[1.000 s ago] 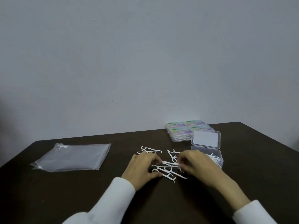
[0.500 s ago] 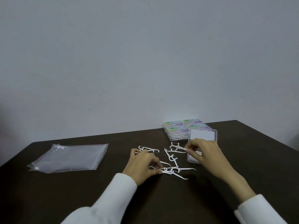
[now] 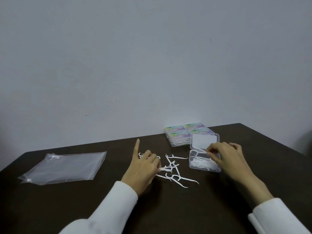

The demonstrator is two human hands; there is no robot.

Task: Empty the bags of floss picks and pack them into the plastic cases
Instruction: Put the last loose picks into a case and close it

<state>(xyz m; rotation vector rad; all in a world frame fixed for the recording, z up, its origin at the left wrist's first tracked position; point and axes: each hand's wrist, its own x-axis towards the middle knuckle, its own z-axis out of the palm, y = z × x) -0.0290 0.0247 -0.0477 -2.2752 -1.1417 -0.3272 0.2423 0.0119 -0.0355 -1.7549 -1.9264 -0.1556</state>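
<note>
Left fingers: the left hand (image 3: 143,168) has its little finger sticking straight up, while the other fingers curl down and pinch one floss pick (image 3: 164,169) at the edge of the loose picks.
Right fingers: the right hand (image 3: 225,155) pinches a single white pick (image 3: 200,150) between thumb and forefinger, over the open case.
Loose floss picks (image 3: 175,171): scattered on the dark table (image 3: 168,213) between the two hands.
Open case (image 3: 205,163): clear plastic, lid raised at the back, a heap of white picks inside.
Closed cases (image 3: 183,133): several, with coloured labels, close together just behind the open one by the wall.
Empty bags (image 3: 67,166): clear, lying flat, well to the left.
Sleeves: white, on both arms.
</note>
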